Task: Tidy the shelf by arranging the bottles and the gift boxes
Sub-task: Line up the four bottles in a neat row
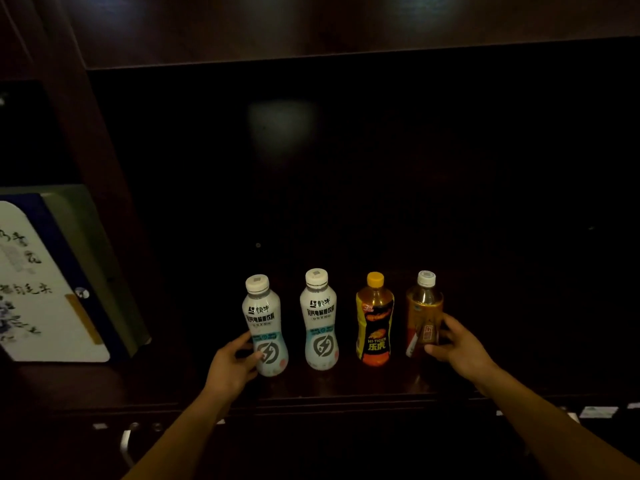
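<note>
**Four bottles in a row, a hand at each end**

Four bottles stand upright in a line near the front edge of the dark wooden shelf (346, 384), each apart from its neighbour. Counting from the left: two white bottles with white caps and matching lightning-bolt labels, the first white bottle (265, 327) and the second white bottle (320, 320); then one yellow-capped bottle (374, 320) with an orange and black label; then one amber bottle (423, 313) with a white cap.

The left hand (232, 367) is wrapped around the lower part of the first white bottle, fingers curled on its left side and thumb across its front. The right hand (457, 344) grips the lower half of the amber bottle from the right, thumb on its front and fingers behind.

One gift box (52, 278) shows, in the compartment to the left of the upright divider: white-faced with dark brush lettering and a blue border, leaning back. The rest of the shelf behind the bottles is too dark to make out.
</note>
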